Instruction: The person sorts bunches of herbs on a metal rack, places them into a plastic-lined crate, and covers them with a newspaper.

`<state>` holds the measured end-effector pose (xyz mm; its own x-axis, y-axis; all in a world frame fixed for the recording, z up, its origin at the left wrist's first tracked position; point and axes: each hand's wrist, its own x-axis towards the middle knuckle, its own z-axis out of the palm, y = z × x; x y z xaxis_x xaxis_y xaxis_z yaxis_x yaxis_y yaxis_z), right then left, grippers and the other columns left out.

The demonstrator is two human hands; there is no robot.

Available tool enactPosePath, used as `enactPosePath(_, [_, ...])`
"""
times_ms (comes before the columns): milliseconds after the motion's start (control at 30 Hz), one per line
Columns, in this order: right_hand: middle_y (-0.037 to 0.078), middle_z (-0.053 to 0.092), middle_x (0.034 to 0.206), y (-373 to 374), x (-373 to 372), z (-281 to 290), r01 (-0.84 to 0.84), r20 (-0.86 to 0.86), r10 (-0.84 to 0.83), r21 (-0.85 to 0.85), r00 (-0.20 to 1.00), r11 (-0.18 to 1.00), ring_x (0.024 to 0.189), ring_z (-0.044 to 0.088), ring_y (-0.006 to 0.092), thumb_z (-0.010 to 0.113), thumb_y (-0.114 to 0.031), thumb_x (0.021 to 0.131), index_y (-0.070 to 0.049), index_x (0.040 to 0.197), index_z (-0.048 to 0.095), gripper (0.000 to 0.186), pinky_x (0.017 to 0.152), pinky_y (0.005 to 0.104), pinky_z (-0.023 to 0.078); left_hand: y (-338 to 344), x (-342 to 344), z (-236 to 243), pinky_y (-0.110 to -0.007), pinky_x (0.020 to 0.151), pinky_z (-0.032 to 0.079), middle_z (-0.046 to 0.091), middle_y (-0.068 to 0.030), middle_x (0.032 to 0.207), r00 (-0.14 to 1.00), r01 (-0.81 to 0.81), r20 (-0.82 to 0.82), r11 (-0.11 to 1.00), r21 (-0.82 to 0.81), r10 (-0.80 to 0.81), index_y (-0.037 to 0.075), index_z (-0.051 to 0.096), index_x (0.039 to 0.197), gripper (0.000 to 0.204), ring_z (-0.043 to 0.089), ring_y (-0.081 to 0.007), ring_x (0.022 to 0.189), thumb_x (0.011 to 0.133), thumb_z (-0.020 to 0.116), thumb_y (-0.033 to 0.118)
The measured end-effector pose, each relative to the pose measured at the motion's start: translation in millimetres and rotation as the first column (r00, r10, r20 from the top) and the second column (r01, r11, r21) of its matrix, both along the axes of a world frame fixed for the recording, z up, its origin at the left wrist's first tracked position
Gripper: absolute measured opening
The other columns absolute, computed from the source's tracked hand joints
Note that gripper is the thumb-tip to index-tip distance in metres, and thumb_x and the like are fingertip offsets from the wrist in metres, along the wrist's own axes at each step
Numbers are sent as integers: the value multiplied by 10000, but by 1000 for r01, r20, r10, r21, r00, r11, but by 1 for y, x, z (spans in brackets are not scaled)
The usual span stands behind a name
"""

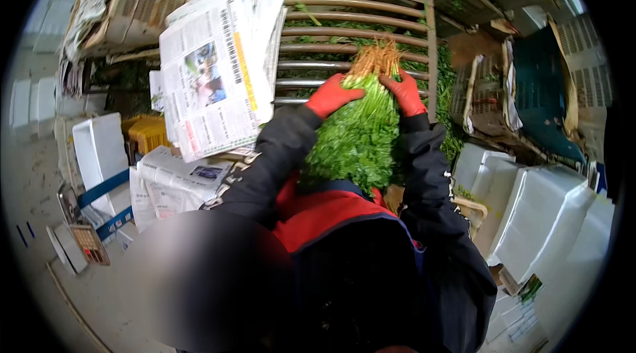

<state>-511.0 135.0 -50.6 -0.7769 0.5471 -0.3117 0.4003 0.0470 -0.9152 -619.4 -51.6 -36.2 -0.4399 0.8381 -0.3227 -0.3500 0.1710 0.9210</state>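
Observation:
A big bunch of leafy greens, looking like coriander, lies in front of me with its orange-brown roots pointing away and its leaves toward my body. The root end rests over a slatted metal rack. My left hand, in a red glove, is closed against the left side of the stems. On the right side, my right hand, also red-gloved, grips the stems just below the roots. Some fingertips of both hands are hidden by the greens.
A stack of newspapers covers the rack's left side, with more newspaper below it. Plastic crates stand along the far edge. White foam boxes are at the right, and a yellow crate is at the left.

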Motion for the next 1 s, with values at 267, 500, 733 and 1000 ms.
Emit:
enactPosePath(267, [207,649,970,-5,-10,-16,110,37,-127,302,991,947,885,622,340,653,-264,750,-13,1103,603,436,789,366,466,-12,-23,-4,-413,799,465,620,-250,968,752,-135,-599,827,-546,-273,-38,532,1125,764,590,-376,927,663,701,546])
enactPosePath(500, [239,622,1011,-4,-33,-8,-89,181,1,480,984,873,971,581,374,604,-410,788,10,1078,608,509,832,420,445,-17,-9,-10,-448,740,473,624,-246,902,691,-255,-689,819,-515,-218,-37,462,1142,830,594,-400,861,650,688,593])
enactPosePath(733, [227,634,990,5,-65,-21,-328,464,143,348,874,878,932,595,379,597,-523,750,-19,1037,635,582,813,420,454,-11,-10,-25,-409,770,478,622,-256,956,799,-321,-601,848,-422,3,-56,505,1101,773,611,-369,891,657,712,542])
enactPosePath(1000, [239,637,903,2,-67,-19,-350,443,147,421,884,837,881,598,385,597,-543,729,-27,970,657,573,791,415,459,-8,-27,-35,-320,815,448,628,-145,1009,956,-116,-293,936,-333,14,-64,532,1114,631,590,-213,903,728,708,404])
